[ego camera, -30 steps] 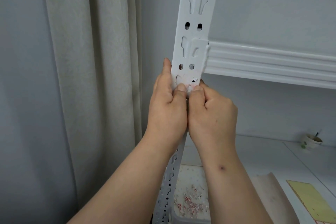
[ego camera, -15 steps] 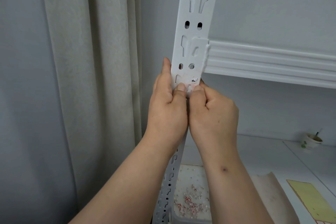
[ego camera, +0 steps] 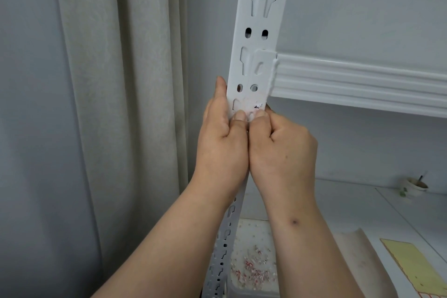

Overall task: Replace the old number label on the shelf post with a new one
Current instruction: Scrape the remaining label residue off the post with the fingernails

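Nothing moved | both hands [ego camera: 256,143] pinch label remnant [ego camera: 251,107] | post [ego camera: 256,55] | curtain [ego camera: 116,104]

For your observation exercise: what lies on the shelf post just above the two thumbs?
On the shelf post, torn label residue with a small black mark remains. The left hand and right hand press their thumbs at its lower edge, covering whatever lies beneath.

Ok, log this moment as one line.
left hand and right hand: thumbs scraping old label | post: residue remains | new label: unseen
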`<state>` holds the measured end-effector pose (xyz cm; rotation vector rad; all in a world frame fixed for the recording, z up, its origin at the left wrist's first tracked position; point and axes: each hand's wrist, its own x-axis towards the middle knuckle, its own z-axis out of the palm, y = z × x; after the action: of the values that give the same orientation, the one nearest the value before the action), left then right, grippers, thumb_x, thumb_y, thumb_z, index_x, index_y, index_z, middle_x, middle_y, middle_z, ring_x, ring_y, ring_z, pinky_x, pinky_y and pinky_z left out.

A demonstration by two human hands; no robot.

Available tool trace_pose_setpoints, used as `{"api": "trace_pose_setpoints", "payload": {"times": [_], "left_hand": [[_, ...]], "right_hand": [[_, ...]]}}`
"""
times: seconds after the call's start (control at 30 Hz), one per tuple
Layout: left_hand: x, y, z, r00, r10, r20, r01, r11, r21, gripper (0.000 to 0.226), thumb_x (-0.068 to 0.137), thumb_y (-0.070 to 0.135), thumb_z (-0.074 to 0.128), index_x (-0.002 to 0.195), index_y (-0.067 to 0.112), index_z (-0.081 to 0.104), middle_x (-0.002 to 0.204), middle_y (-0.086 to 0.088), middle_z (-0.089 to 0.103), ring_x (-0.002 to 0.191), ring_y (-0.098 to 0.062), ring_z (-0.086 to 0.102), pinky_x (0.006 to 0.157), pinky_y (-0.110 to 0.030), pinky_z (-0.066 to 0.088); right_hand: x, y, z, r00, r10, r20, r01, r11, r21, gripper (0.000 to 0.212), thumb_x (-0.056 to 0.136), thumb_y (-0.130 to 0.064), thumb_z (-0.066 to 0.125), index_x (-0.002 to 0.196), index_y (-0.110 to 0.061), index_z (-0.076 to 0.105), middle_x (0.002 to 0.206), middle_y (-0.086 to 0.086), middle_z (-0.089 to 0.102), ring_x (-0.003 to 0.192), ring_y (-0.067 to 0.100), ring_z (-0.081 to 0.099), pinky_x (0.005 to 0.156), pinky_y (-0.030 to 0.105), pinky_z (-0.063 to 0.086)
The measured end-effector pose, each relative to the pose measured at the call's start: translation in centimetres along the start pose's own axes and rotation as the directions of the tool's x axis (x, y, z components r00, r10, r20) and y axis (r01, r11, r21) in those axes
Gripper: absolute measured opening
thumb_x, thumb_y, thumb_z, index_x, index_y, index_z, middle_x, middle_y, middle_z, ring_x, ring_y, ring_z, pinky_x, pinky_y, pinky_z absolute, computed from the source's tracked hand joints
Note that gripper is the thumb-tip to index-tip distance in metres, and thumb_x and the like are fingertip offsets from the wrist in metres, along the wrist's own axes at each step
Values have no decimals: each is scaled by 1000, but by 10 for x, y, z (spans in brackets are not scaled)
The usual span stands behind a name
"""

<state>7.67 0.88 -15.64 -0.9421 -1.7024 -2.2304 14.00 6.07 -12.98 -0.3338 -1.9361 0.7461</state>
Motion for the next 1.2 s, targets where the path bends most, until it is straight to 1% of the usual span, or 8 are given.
{"api": "trace_pose_setpoints", "payload": {"times": [0.13, 0.33, 0.53, 0.63, 0.73, 0.9, 1.07, 1.2], "left_hand": [[-1, 2, 0, 1000, -3, -5, 3, 1000, -6, 69, 90, 29, 43, 156, 36, 23, 155, 11, 42, 143, -11, 41, 119, -40, 32], [0, 3, 1, 1000, -13, -7, 13, 1000, -10, 68, 91, 29, 44, 155, 38, 24, 152, 11, 45, 140, -11, 45, 117, -39, 35], [0, 2, 1, 1000, -4, -9, 4, 1000, 13, 68, 91, 29, 43, 156, 36, 23, 153, 9, 44, 143, -13, 42, 119, -40, 33], [0, 2, 1, 1000, -6, -10, 6, 1000, 19, 69, 91, 29, 43, 156, 36, 22, 154, 10, 43, 143, -11, 41, 119, -39, 32], [-1, 3, 1, 1000, -12, -5, 12, 1000, 12, 69, 90, 29, 43, 155, 38, 22, 152, 10, 45, 141, -11, 44, 118, -39, 35], [0, 1, 2, 1000, -26, -15, 26, 1000, -8, 67, 90, 32, 45, 154, 40, 25, 154, 9, 44, 143, -14, 42, 119, -41, 33], [-1, 3, 2, 999, -29, -17, 29, 1000, -8, 68, 90, 31, 44, 154, 39, 24, 154, 10, 44, 142, -11, 43, 118, -39, 34], [0, 3, 1, 1000, -21, -16, 21, 1000, 7, 68, 90, 29, 43, 155, 38, 24, 153, 9, 44, 142, -13, 43, 118, -39, 34]], "right_hand": [[0, 1, -1, 999, 29, 17, -30, 998, 52, 38, 84, -37, 37, 68, -15, 63, 54, 0, 60, 56, 22, 55, 55, 30, 41], [0, 0, -1, 1000, 14, 8, -14, 1000, 20, 40, 93, -33, 48, 57, -17, 50, 46, -2, 47, 49, 19, 45, 52, 28, 33], [0, -2, -1, 1000, -23, 6, 23, 998, -57, 39, 90, -37, 39, 56, -18, 41, 46, -2, 42, 50, 20, 41, 53, 29, 28], [1, 0, -1, 1000, -23, -3, 23, 999, -48, 34, 84, -37, 35, 59, -17, 45, 49, -1, 46, 53, 24, 44, 54, 30, 32], [0, 1, 0, 1000, -8, -4, 8, 1000, 7, 39, 87, -37, 38, 62, -13, 55, 50, 0, 53, 53, 24, 50, 53, 30, 38], [2, 0, -1, 1000, 3, 4, -3, 1000, -22, 46, 94, -37, 46, 52, -18, 43, 44, -3, 43, 50, 21, 44, 53, 28, 32], [2, -2, -2, 1000, -30, 6, 30, 998, -59, 42, 95, -34, 45, 59, -15, 51, 49, -1, 50, 53, 25, 50, 54, 30, 36], [1, -2, 0, 998, -64, -16, 62, 992, -105, 41, 94, -33, 39, 57, -16, 46, 49, -3, 47, 52, 24, 48, 54, 29, 32]]}}
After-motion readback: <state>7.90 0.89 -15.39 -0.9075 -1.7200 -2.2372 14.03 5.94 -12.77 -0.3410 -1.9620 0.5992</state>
